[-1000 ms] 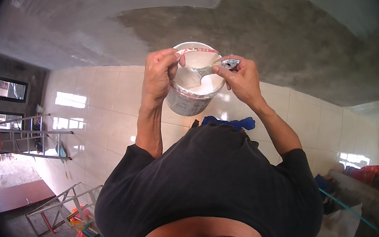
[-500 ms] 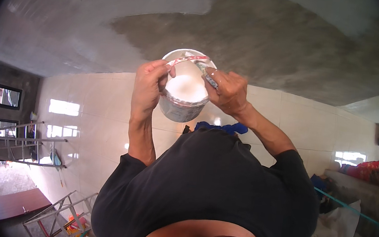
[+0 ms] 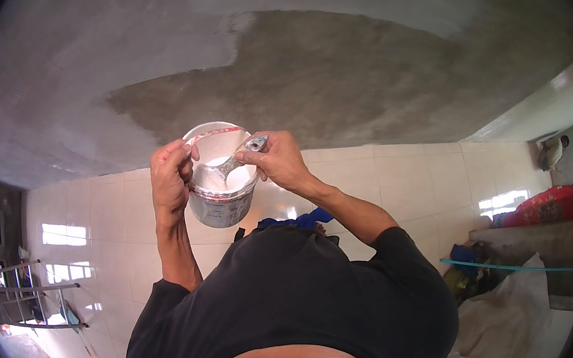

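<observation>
My left hand [image 3: 171, 173] is closed round a red and white strip-like handle [image 3: 217, 133] that arches over a white bucket [image 3: 219, 214]. The bucket hangs in front of my body. White paint [image 3: 238, 177] shows inside it. My right hand [image 3: 281, 160] grips a paintbrush [image 3: 232, 164] by its speckled handle. The brush slants down over the opening, its wide head inside the bucket near the left wall. How deep the bristles sit in the paint, I cannot tell.
Ahead rises a wall [image 3: 356, 80], pale grey in part with a darker unpainted-looking patch. Glossy tiles [image 3: 388, 170] cover the floor. Metal ladders [image 3: 36, 291] stand at the lower left. On the right are a red cloth bundle [image 3: 555, 208], a teal pole [image 3: 519, 268] and a pale sheet [image 3: 503, 334].
The view has turned, so bucket and hands appear lower and farther left. My right hand has tilted the brush, which now points down and left into the bucket.
</observation>
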### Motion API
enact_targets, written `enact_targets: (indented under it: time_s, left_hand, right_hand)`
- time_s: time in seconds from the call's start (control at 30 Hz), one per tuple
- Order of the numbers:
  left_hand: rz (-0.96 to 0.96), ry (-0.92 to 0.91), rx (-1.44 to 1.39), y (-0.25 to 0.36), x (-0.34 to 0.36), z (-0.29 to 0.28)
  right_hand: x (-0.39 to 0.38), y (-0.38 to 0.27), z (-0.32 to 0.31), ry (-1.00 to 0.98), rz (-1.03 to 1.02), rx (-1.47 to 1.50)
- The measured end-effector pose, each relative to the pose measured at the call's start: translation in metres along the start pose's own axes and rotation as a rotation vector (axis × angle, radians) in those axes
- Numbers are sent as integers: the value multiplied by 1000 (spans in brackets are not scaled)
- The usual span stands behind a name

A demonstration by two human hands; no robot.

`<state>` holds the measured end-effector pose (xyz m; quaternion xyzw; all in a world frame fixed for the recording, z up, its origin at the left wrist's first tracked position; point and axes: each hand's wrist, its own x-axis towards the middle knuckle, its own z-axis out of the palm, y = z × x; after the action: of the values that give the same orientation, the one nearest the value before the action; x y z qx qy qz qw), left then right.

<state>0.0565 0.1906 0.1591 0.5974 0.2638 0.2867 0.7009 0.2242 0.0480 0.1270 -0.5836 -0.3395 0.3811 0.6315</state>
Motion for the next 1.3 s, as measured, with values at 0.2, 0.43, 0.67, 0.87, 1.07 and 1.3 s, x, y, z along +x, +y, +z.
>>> enact_targets:
  time_s: [0.2,0.43,0.67,0.87,1.07,1.3]
  left_hand:
    - [19,12,15,-7,2,-4]
    - [-25,5,24,0,-1,-1]
    - [-43,-3,102,3,-2,-2]
    - [-6,20,76,-8,3,1]
    - [10,63,79,-5,-3,-3]
    - [7,29,22,5,0,8]
  right_hand:
    - [2,12,-3,103,-272,-282]
    - [16,31,-3,235,-754,-729]
    - [4,23,4,235,-846,-913]
    - [0,14,-1,180,-344,-406]
    - [11,21,6,-42,-1,-9]
    - [7,14,-4,116,-306,-385]
